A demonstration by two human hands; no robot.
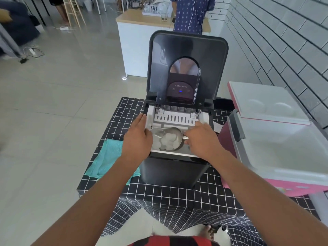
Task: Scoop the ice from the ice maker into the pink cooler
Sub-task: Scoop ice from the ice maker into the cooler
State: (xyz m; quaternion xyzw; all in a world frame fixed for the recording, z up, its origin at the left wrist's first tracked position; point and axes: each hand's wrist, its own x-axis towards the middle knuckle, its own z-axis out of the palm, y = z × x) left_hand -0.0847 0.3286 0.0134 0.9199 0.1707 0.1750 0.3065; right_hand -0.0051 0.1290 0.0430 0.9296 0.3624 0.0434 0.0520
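— What stands around the ice maker (177, 167)?

— It sits on a tabletop (159, 194) under a black cloth with white checks. A folded teal cloth (106, 162) lies just to its left, touching its base. To its right stands the pink cooler (276, 157), with its white lid (266, 102) swung up and back toward the tiled wall. Farther off, a person in a blue patterned shirt stands at a white counter (142, 20) that carries a dish rack and a glass.

— Anything in the way of the bin?

— The ice maker's dark lid (188, 68) is raised upright behind the opening, and a white slotted tray (174, 119) crosses the back part of the bin.

— And what is inside?

— Ice (167, 141) lies in the bin, and some of it fills a metal scoop (174, 137) lying low there. The cooler's white inside shows no ice that I can make out.

— The hands?

— The right hand (200, 137) has its fingers curled round the scoop's handle. The left hand (139, 134) rests on the left rim of the opening, fingers fairly straight, holding nothing.
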